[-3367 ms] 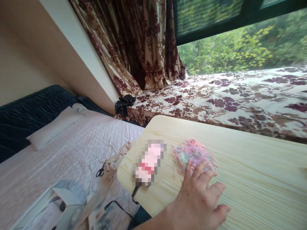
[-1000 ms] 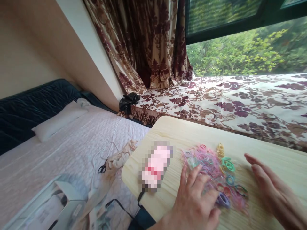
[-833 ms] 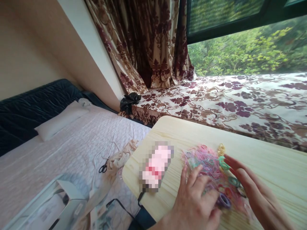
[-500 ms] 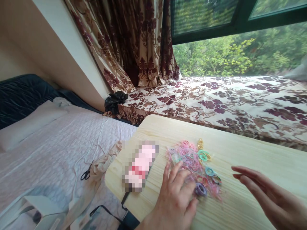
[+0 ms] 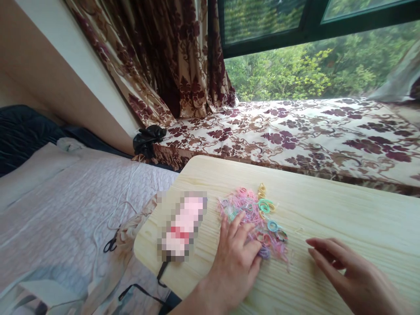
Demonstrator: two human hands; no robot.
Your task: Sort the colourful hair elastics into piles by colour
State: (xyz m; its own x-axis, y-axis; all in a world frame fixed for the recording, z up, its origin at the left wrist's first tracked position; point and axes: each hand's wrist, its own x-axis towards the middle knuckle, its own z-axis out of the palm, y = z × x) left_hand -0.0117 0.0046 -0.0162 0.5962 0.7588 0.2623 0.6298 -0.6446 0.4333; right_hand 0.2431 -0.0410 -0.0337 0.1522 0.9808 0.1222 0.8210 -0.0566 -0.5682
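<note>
A loose pile of small elastic hair ties [image 5: 244, 205], mostly pink and clear with some purple, lies on a wooden table [image 5: 318, 197]. My left hand [image 5: 234, 253] rests palm down over the pile's near side with its fingers spread. Along the pile's right side are yellow ties [image 5: 261, 190], a green tie [image 5: 264, 205], a blue tie [image 5: 272, 225] and a purple coil [image 5: 264, 252] by my left fingers. My right hand [image 5: 348, 269] is apart from the pile, to its right. Its fingers are extended and slightly bent, thumb near them, with nothing visible between.
A blurred pink and red object [image 5: 182, 227] with a black strap [image 5: 163, 271] lies on the table's left. Beyond that edge is a bed [image 5: 82, 192] with black-handled scissors [image 5: 110, 245] and a white cable [image 5: 113, 214]. A floral-covered window ledge [image 5: 278, 135] runs behind the table.
The whole view has shifted slightly, so things appear farther left. My right hand's fingers have bent and parted a little from a flatter pose. My left hand stays on the pile.
</note>
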